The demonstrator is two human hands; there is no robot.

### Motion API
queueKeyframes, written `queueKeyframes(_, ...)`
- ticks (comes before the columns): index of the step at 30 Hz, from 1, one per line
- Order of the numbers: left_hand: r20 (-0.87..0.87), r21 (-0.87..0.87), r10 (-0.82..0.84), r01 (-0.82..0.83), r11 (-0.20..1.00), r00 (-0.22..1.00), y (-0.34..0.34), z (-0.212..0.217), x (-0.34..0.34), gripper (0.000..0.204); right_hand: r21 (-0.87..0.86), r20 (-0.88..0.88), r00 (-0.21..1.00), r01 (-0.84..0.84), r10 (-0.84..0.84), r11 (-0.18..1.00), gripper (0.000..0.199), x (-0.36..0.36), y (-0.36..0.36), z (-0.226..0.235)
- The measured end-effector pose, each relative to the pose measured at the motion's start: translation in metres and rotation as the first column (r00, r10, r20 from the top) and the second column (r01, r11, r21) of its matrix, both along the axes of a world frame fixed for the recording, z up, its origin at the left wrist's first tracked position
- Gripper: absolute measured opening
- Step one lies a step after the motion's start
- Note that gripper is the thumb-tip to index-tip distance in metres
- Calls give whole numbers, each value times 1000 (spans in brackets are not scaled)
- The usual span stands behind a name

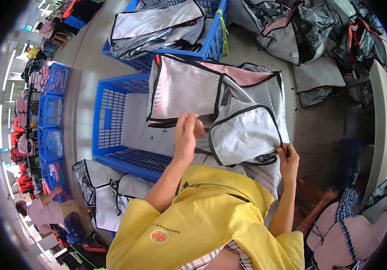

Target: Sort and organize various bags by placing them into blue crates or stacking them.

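Silver-grey fabric bag pieces with black edging lie in front of me, partly over a blue plastic crate (109, 118). My right hand (288, 161) pinches the black-edged corner of a rounded silver-grey flap (243, 135). Beside the lower edge of a squarish pale panel (186, 87), my left hand (186, 135) is raised with its fingers loosely bent. Nothing shows in it, though its palm side is partly hidden. Pinkish cloth (243, 75) shows along the far side of the pieces. Below the flap, more grey fabric rests against my yellow apron (216, 202).
Another blue crate (216, 36), heaped with grey pieces, stands beyond. Silver and black bag pieces (310, 36) pile up at far right, near a pale upright board (381, 135). Folded pieces (108, 193) lie near left. A co-worker in pink (351, 234) is close at right; another person (45, 213) is at left.
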State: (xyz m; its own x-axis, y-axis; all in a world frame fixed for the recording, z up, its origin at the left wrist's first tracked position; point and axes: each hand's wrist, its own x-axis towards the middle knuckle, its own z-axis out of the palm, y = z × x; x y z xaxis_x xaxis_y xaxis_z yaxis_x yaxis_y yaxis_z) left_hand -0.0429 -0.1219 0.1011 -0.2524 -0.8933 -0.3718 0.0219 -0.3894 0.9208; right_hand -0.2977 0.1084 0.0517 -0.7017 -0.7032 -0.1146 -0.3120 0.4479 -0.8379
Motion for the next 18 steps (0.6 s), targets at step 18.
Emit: queueKeyframes(18, 418, -435, -445, 605, 667, 792, 76, -3, -69, 27, -393, 281, 902, -203, 327, 897, 53, 40, -49, 9)
